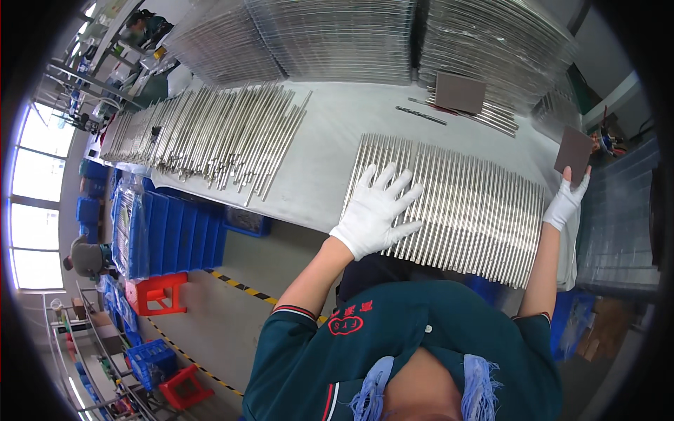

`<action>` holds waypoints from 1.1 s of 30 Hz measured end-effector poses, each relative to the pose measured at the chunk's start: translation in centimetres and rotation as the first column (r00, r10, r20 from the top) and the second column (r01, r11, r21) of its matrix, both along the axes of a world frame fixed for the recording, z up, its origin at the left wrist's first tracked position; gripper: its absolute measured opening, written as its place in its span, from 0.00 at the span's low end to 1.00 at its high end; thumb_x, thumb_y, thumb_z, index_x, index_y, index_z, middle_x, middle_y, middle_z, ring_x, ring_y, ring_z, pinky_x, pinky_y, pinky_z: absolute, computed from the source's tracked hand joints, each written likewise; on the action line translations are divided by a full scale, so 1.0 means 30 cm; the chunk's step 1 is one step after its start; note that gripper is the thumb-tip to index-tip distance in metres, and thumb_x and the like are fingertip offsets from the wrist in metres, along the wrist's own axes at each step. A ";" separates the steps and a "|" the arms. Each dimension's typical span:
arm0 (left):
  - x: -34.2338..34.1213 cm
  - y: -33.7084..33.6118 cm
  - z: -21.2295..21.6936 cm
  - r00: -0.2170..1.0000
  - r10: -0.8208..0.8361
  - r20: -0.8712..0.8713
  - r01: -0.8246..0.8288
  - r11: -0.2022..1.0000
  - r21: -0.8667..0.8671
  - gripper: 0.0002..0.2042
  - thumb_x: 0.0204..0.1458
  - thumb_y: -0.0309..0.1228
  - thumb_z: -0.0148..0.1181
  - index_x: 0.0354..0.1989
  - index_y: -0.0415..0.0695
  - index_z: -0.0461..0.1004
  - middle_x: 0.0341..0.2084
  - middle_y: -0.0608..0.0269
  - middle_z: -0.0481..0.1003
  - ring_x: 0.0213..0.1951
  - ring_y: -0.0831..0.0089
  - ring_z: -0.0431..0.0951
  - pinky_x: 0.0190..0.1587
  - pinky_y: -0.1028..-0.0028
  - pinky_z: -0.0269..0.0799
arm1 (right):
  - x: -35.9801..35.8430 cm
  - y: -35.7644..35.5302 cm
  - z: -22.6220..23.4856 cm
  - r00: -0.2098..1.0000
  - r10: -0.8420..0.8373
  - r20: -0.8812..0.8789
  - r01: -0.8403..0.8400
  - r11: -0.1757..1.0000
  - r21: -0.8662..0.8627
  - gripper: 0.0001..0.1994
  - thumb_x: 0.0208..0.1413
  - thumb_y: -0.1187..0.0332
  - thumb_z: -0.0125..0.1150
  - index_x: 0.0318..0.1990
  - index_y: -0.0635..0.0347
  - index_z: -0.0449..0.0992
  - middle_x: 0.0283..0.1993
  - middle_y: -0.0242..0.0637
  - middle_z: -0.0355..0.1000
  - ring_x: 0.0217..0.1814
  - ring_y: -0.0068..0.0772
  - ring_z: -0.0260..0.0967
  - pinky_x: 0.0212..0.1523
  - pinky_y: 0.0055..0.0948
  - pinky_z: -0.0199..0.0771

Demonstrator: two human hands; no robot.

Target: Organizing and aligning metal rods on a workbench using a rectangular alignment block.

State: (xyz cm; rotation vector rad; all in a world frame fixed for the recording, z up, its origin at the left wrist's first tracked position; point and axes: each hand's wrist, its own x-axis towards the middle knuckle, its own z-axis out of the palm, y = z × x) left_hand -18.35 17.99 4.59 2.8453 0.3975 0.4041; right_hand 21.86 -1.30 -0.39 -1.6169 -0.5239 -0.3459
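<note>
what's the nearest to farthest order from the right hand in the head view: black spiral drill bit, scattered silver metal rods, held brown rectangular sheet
1. Brown rectangular sheet: held in the right hand
2. Black spiral drill bit: well to its left
3. Scattered silver metal rods: farthest left

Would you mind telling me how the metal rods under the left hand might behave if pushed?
The metal rods will probably roll, looking round and slender. They seem stiff, since each lies straight. Their shiny surfaces may be slippery.
</note>
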 end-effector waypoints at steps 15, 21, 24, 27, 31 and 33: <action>0.095 -0.045 0.023 0.995 -0.086 -0.045 0.086 0.996 0.003 0.47 0.44 0.69 0.56 0.67 0.46 0.63 0.64 0.37 0.60 0.66 0.36 0.56 0.68 0.46 0.48 | -0.029 0.022 0.032 1.000 -0.013 0.007 0.013 1.000 0.002 0.35 0.61 0.63 0.64 0.72 0.61 0.55 0.68 0.44 0.60 0.66 0.33 0.62 0.67 0.29 0.59; 0.247 -0.198 -0.023 0.966 -0.257 -0.028 0.256 0.965 -0.054 0.48 0.41 0.72 0.54 0.66 0.48 0.64 0.65 0.43 0.61 0.68 0.42 0.56 0.68 0.42 0.42 | -0.017 0.015 0.016 1.000 0.019 -0.015 -0.019 0.999 0.044 0.35 0.62 0.65 0.64 0.72 0.60 0.53 0.68 0.43 0.61 0.64 0.32 0.63 0.66 0.29 0.60; 0.229 -0.186 -0.040 0.968 -0.248 -0.030 0.247 0.968 -0.038 0.48 0.42 0.72 0.53 0.66 0.48 0.65 0.66 0.45 0.62 0.68 0.43 0.56 0.68 0.42 0.42 | -0.018 0.012 0.014 0.999 0.042 -0.015 -0.041 0.997 0.061 0.36 0.62 0.65 0.64 0.73 0.60 0.52 0.67 0.43 0.62 0.64 0.32 0.63 0.66 0.29 0.60; 0.182 -0.145 -0.032 0.968 -0.244 -0.052 0.242 0.969 -0.046 0.47 0.44 0.72 0.51 0.66 0.48 0.65 0.66 0.44 0.62 0.68 0.43 0.56 0.68 0.42 0.42 | -0.022 0.011 0.020 0.999 0.038 -0.011 -0.037 0.997 0.069 0.36 0.61 0.63 0.65 0.72 0.60 0.53 0.67 0.43 0.62 0.64 0.32 0.63 0.66 0.29 0.60; 0.101 -0.084 -0.004 0.977 -0.172 -0.127 0.172 0.985 -0.011 0.46 0.47 0.71 0.50 0.67 0.49 0.63 0.65 0.42 0.61 0.68 0.40 0.55 0.68 0.40 0.43 | -0.027 0.013 0.030 1.000 -0.023 -0.019 0.023 1.000 0.021 0.36 0.60 0.62 0.66 0.72 0.60 0.55 0.67 0.43 0.63 0.64 0.31 0.64 0.66 0.29 0.60; 0.068 -0.057 -0.008 0.981 -0.107 -0.161 0.107 0.994 -0.004 0.46 0.47 0.70 0.51 0.68 0.49 0.62 0.66 0.42 0.60 0.68 0.39 0.55 0.68 0.40 0.44 | -0.028 0.019 0.026 0.999 -0.044 0.015 0.044 0.999 -0.022 0.36 0.60 0.60 0.66 0.71 0.60 0.57 0.66 0.42 0.64 0.64 0.31 0.64 0.65 0.29 0.61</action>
